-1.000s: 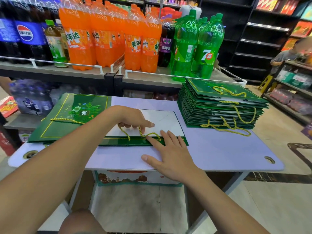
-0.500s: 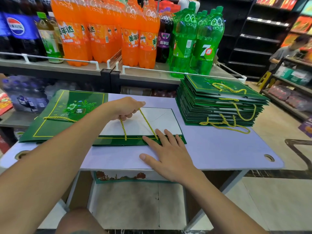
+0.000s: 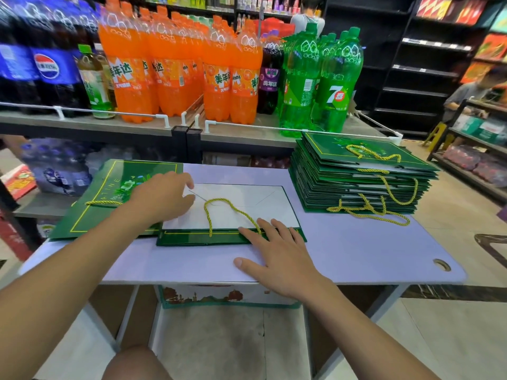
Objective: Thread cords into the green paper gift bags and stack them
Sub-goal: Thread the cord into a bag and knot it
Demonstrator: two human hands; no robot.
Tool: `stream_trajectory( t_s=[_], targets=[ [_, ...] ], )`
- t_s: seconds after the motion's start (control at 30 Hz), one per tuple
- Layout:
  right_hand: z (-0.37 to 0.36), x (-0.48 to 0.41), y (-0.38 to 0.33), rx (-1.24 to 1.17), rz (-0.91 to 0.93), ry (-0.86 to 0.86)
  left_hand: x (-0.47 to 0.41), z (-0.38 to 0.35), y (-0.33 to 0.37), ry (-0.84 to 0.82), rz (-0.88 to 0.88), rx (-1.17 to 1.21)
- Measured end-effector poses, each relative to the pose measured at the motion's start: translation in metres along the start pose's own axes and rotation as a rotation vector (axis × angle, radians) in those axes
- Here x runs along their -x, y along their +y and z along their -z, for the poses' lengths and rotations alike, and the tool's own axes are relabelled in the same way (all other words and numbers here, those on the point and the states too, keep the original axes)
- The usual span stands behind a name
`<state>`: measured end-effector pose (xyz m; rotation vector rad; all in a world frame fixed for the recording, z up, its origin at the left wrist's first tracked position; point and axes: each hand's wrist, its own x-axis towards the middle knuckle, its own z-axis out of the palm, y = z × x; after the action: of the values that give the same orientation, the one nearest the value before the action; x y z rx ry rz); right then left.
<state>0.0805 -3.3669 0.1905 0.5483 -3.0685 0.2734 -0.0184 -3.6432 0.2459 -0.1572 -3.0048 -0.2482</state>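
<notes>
- Shop shelves of soda stand behind the lilac desk (image 3: pixel 356 250).
- Left hand (image 3: pixel 162 198) is curled over the bag (image 3: pixel 263 204) at desk middle; I cannot tell whether it pinches anything.
- Cord (image 3: pixel 220 199) is looped in, so threading seems done.
- Right hand (image 3: pixel 279 256), spread, presses the bag's near edge.
- Next, likely: lift it onto the stack (image 3: pixel 356 174) at the far right corner.

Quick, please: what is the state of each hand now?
Left hand: open, loosely curled, holds nothing.
Right hand: open, fingers flat on the green bag edge.

Orange bottles (image 3: pixel 222 79): "美年达", part-word "INDA". Purple bottle (image 3: pixel 270 78): "美年达". Green bottle (image 3: pixel 336 94): large "7". Dark bottle (image 3: pixel 46 65): Pepsi globe logo, characters blurred. Green gift bag (image 3: pixel 109 187): letters "ATINE".
</notes>
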Motion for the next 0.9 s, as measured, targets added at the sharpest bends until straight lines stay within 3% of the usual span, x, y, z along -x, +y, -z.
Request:
stream_trajectory(
  t_s=[0.17,0.4,0.57,0.63,0.73,0.83,0.9],
  targets=[
    [0.013,-0.014,0.01,-0.017,-0.009,0.105,0.045,-0.01,-0.022,-0.069,0.131,-0.137],
    [0.017,-0.023,0.014,0.08,0.021,0.126,0.054,-0.01,-0.022,-0.058,0.123,0.138],
    [0.024,-0.029,0.017,0.302,0.137,0.234,0.044,-0.012,-0.042,-0.082,0.14,0.57],
    [0.028,-0.031,0.022,0.329,0.194,0.304,0.042,-0.015,-0.054,-0.044,0.062,0.704],
    [0.044,-0.035,0.031,0.327,0.263,0.486,0.052,-0.003,-0.056,0.06,-0.096,0.57],
    [0.074,-0.044,0.03,0.391,0.265,0.611,0.051,0.008,-0.049,0.294,-0.28,0.464],
    [0.098,-0.049,0.027,0.403,0.263,0.685,0.049,0.021,-0.036,0.379,-0.25,0.596]
  ],
)
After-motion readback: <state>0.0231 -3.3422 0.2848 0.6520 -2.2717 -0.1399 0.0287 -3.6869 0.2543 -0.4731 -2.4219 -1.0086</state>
